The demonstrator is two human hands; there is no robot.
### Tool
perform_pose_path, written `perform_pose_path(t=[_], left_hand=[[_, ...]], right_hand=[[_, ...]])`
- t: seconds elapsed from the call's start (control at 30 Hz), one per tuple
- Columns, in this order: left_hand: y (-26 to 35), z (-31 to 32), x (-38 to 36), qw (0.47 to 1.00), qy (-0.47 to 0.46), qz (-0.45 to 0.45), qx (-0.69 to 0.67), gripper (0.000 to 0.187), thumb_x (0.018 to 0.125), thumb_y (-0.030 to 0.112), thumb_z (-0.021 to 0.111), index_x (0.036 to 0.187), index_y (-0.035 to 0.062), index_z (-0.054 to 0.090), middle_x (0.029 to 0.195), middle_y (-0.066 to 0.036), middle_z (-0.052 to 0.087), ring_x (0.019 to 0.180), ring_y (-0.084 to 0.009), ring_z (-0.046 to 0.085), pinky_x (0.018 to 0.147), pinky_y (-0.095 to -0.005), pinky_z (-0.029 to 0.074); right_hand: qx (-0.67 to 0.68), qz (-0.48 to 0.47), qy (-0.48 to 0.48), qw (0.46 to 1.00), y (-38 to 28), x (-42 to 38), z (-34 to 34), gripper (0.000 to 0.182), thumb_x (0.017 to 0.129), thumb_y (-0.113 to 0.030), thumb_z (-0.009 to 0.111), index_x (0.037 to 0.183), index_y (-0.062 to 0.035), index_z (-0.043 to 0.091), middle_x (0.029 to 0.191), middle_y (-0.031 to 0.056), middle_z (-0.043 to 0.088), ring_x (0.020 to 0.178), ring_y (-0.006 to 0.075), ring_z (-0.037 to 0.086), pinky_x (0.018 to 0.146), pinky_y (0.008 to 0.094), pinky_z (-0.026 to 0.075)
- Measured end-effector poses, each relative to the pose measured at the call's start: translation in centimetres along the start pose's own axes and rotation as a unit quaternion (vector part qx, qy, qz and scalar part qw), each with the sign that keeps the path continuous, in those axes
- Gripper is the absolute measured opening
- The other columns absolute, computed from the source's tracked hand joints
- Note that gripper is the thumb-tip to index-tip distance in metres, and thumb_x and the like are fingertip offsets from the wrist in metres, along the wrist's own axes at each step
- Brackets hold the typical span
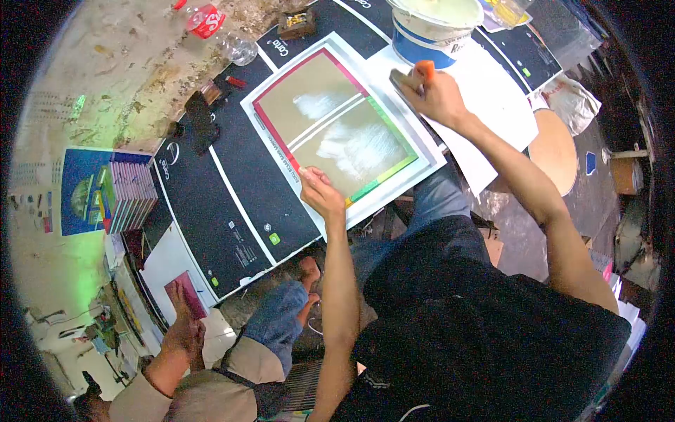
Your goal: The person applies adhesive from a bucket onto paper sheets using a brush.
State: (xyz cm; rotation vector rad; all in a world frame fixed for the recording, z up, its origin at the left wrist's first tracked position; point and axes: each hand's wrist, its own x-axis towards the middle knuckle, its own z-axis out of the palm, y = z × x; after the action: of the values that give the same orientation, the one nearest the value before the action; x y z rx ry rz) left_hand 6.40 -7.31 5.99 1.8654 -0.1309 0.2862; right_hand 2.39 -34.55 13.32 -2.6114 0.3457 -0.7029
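Note:
In front of me lies a book cover sheet (281, 119) with its grey-brown board side up, edged in red and green, with a white spine strip across it. White wet-looking smears (358, 148) mark both board halves. My left hand (323, 193) rests on the sheet's near edge, fingers stretched out and touching it. Above the sheet's right corner, my right hand (439, 97) is closed around a brush with an orange handle (424, 69); its flat dark end (404, 83) points left. A bucket (429, 35) of pale paste stands just beyond that hand.
Black printed sheets (232, 211) cover the table. White paper (492, 105) lies at right. A plastic bottle (218, 32), a black object (202, 123) and a book stack (130, 193) line the far left side. Lower left, another person's hand (184, 299) touches a maroon booklet (193, 290).

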Motion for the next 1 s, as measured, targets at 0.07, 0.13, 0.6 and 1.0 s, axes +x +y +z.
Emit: perform_pose_path(t=[0.07, 0.13, 0.6, 1.0], left_hand=[[-0.4, 0.5, 0.1, 1.000, 0.005, -0.001, -0.016, 0.053, 0.101, 0.042, 0.029, 0.067, 0.0049, 0.046, 0.054, -0.002, 0.040, 0.049, -0.0121, 0.039, 0.047, -0.0290, 0.031], [-0.5, 0.4, 0.1, 1.000, 0.003, -0.004, -0.013, 0.052, 0.102, 0.041, 0.031, 0.068, 0.0048, 0.047, 0.054, -0.002, 0.041, 0.049, -0.0121, 0.039, 0.046, -0.0291, 0.031], [-0.1, 0.3, 0.3, 0.997, -0.030, -0.058, 0.027, 0.045, 0.101, 0.033, 0.034, 0.072, 0.0023, 0.050, 0.053, -0.004, 0.042, 0.048, -0.0141, 0.042, 0.046, -0.0306, 0.031], [-0.2, -0.2, 0.3, 0.994, -0.040, -0.096, 0.012, 0.049, 0.101, 0.040, 0.032, 0.070, 0.0042, 0.048, 0.055, -0.003, 0.044, 0.050, -0.0131, 0.043, 0.047, -0.0291, 0.032]], right_hand=[[0.137, -0.011, 0.009, 0.990, -0.9, 1.7, -0.6, 0.027, 0.083, -0.031, 0.065, 0.084, -0.0037, 0.061, 0.068, 0.0127, 0.061, 0.061, 0.0282, 0.063, 0.055, 0.0396, 0.049], [0.304, -0.088, -0.109, 0.942, -3.0, 1.8, -0.5, 0.022, 0.083, -0.028, 0.065, 0.086, -0.0066, 0.063, 0.077, 0.0117, 0.063, 0.074, 0.0262, 0.063, 0.069, 0.0372, 0.050], [0.158, -0.241, -0.305, 0.908, -6.2, 11.7, 7.2, 0.034, 0.080, -0.036, 0.067, 0.090, -0.0034, 0.060, 0.079, 0.0167, 0.060, 0.073, 0.0304, 0.061, 0.068, 0.0407, 0.049], [0.265, -0.290, -0.031, 0.919, -2.3, 20.3, 10.0, 0.024, 0.081, -0.025, 0.066, 0.081, -0.0017, 0.059, 0.073, 0.0142, 0.058, 0.065, 0.0260, 0.058, 0.060, 0.0342, 0.046]])
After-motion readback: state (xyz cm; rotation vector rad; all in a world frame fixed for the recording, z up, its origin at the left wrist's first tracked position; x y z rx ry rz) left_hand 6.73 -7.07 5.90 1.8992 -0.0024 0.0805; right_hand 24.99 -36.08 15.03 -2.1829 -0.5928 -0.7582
